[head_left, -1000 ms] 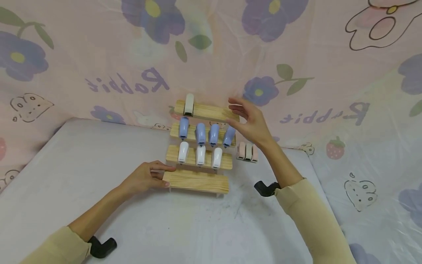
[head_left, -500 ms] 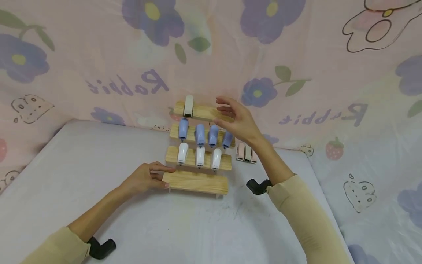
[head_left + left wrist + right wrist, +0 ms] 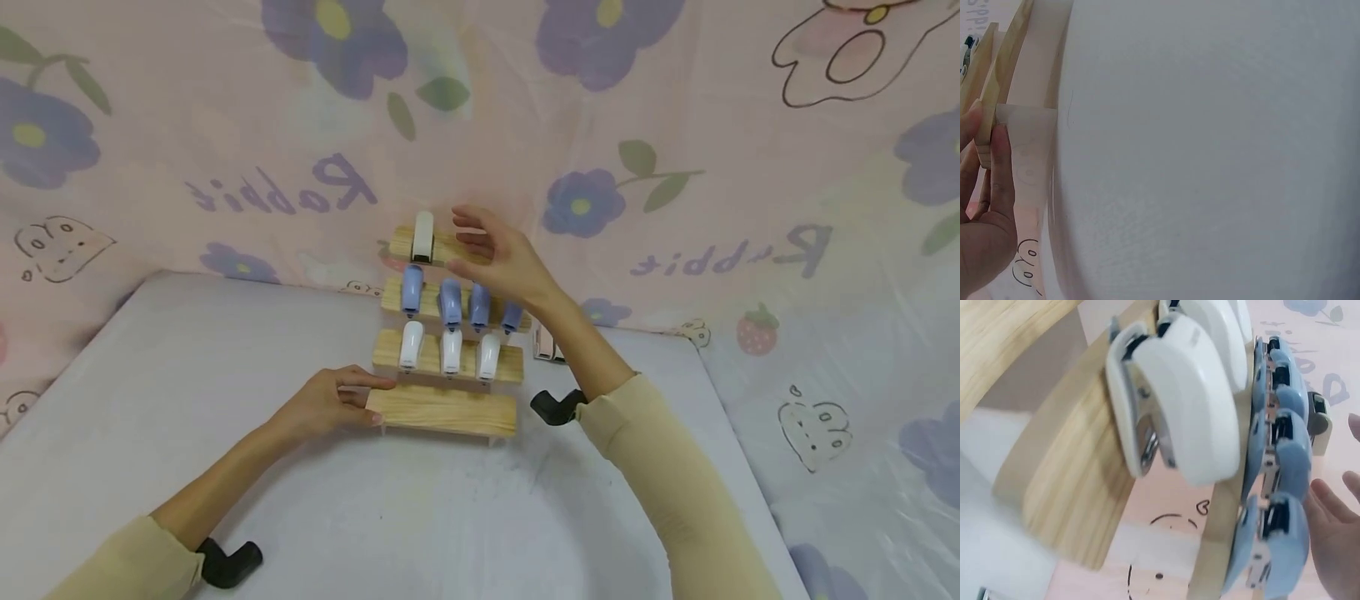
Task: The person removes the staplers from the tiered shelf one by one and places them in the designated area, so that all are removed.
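Observation:
My left hand (image 3: 326,406) pinches the left end of the lowest wooden tier (image 3: 442,410) of a stepped display stand; in the left wrist view its fingers (image 3: 1001,172) lie along that board's end. My right hand (image 3: 504,260) is at the top tier (image 3: 401,241), fingers apart and bent, with nothing seen in them. Just left of its fingertips a pale greenish-white stapler (image 3: 423,236) stands on that tier. Below are several blue staplers (image 3: 450,302), the rightmost partly hidden by my right forearm. Three white staplers (image 3: 451,352) stand on the tier beneath.
Pink and pale staplers (image 3: 545,343) stand on the white table (image 3: 285,333) right of the stand, partly hidden by my right arm. A printed curtain (image 3: 480,125) hangs close behind the stand. Black bent pieces (image 3: 555,407) stick out at both cuffs.
My right hand has moved left along the top tier, from its right end towards the pale stapler. The left hand keeps its hold on the lowest tier.

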Demonstrator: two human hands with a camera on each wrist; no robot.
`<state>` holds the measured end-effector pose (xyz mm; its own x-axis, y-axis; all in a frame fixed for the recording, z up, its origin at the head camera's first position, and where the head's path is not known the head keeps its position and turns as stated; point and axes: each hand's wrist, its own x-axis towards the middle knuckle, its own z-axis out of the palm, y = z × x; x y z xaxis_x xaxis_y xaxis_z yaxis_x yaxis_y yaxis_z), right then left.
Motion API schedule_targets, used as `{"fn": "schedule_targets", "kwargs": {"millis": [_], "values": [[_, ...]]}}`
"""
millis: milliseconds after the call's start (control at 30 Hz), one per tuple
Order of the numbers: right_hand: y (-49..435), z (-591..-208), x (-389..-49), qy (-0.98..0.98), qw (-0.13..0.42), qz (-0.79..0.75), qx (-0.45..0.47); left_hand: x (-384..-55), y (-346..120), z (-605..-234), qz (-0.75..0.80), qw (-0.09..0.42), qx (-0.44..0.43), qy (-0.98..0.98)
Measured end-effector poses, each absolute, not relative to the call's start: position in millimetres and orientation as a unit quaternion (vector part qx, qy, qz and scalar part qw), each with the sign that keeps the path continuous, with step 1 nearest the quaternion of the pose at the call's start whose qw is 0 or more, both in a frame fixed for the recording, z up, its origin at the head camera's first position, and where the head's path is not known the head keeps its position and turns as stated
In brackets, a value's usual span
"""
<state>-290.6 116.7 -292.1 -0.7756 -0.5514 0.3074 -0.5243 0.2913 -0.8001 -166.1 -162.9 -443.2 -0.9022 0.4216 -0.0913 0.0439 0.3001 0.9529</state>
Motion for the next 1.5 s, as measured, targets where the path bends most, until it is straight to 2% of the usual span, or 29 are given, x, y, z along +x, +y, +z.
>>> {"fn": "schedule_targets", "kwargs": {"millis": [333,567,900,1367,1500], "values": [[96,-299,-297,0.798,0.053,-0.511,-0.316,-161,-166,-443,0.569,0.164,0.148,0.792],[83,-299,-299,0.825,0.03,-0.471,-0.312,-159,-168,-442,0.565,0.161,0.148,0.796],[74,-294,-300,0.86,0.026,-0.408,-0.304,-162,-168,-443,0.566,0.156,0.148,0.796],[81,-298,-299,0.857,0.007,-0.424,-0.292,-166,-164,-444,0.565,0.16,0.15,0.795],[82,-282,-284,0.842,0.023,-0.456,-0.286,-166,-164,-443,0.562,0.16,0.149,0.798]]}}
